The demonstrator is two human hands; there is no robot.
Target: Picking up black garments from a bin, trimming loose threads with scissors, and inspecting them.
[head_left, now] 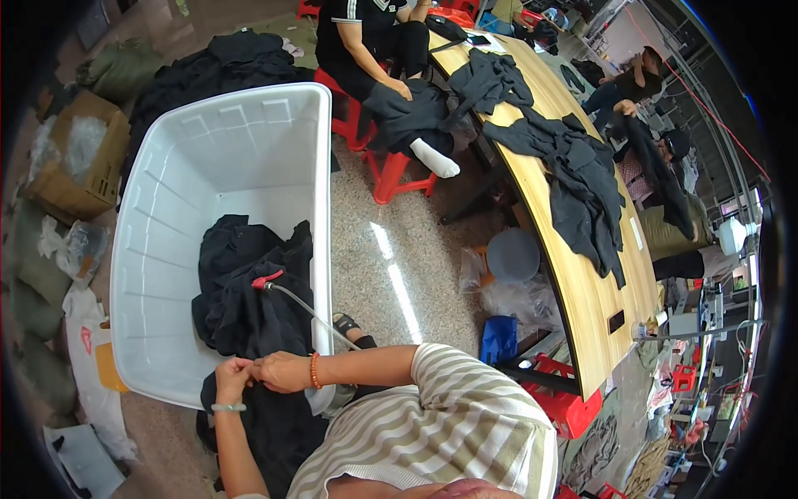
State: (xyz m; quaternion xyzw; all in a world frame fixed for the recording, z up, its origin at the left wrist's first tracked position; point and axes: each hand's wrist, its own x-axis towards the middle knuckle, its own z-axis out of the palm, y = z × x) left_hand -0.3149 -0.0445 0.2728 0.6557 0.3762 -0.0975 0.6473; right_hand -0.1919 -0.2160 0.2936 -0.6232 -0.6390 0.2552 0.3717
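I place the black cloth at the near end of the white tub, hanging low in front of the person's body; whether it is one piece with the dark pile inside the tub, I cannot make out. Above it the left hand and right hand meet, the left with its fingertips pinched together, the right curled in toward it. The fingers hide what lies between them, so I cannot tell from here whether either hand has cloth in its grip.

My reading is that the step in hand is close fingertip work at this cloth. The next move, I judge, calls for fine, steady control from both hands, with some care around the hose, which could snag a fold.

That hose crosses the tub's right rim to a red nozzle resting on the dark pile. To the right, past the speckled floor, a wooden-topped table carries dark garments. At the far side a co-worker sits on a red stool. Far left, a cardboard box holds clear plastic.
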